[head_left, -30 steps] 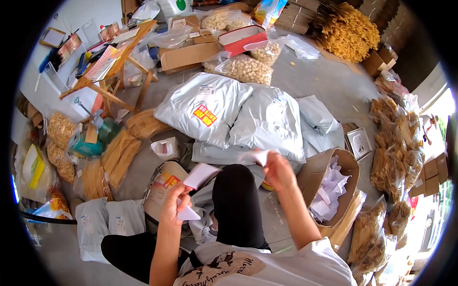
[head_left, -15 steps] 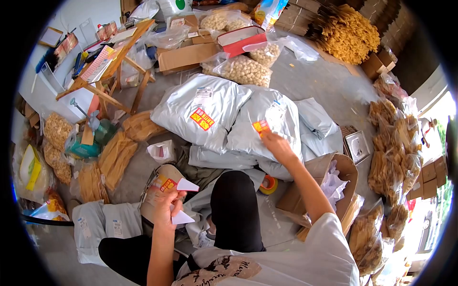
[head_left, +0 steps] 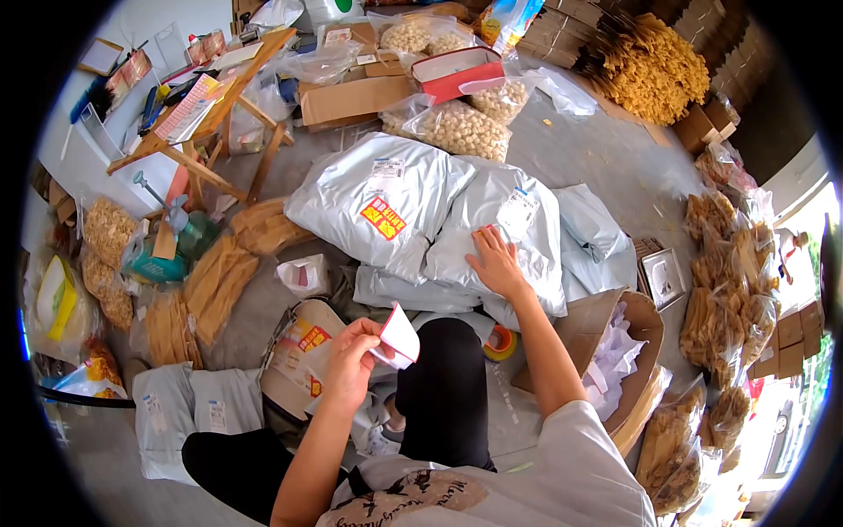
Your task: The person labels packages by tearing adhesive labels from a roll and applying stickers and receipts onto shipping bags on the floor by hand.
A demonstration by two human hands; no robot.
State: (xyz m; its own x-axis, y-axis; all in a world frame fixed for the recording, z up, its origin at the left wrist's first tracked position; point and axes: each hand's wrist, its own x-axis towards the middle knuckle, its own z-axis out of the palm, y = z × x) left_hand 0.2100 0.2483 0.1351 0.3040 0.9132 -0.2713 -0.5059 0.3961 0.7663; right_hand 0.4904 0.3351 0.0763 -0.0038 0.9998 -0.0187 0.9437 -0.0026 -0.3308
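My left hand (head_left: 351,358) pinches curved white paper slips (head_left: 400,336) with a reddish edge, above my knee. My right hand (head_left: 497,266) lies open against a stuffed grey-white mailing bag (head_left: 540,241), its fingers spread. Red shows at its fingertips, mostly covered by them. Above that hand, a white printed label (head_left: 518,211) is stuck to the same bag. Beside it on the left sits another full mailing bag (head_left: 338,189) bearing a red-and-yellow sticker (head_left: 383,218). Similar stickers (head_left: 313,338) lie on a beige surface near my left forearm.
An open carton (head_left: 654,329) with crumpled paper stands right of my right arm. A roll of tape (head_left: 500,342) lies by my knee. Two smaller mailing bags (head_left: 165,430) rest at left. Clear bags of dried goods (head_left: 724,263) line the right side.
My right hand has gone from pinching a red-and-yellow sticker to lying flat on the right-hand bag. My left hand has moved up and right with the paper slips, which have turned.
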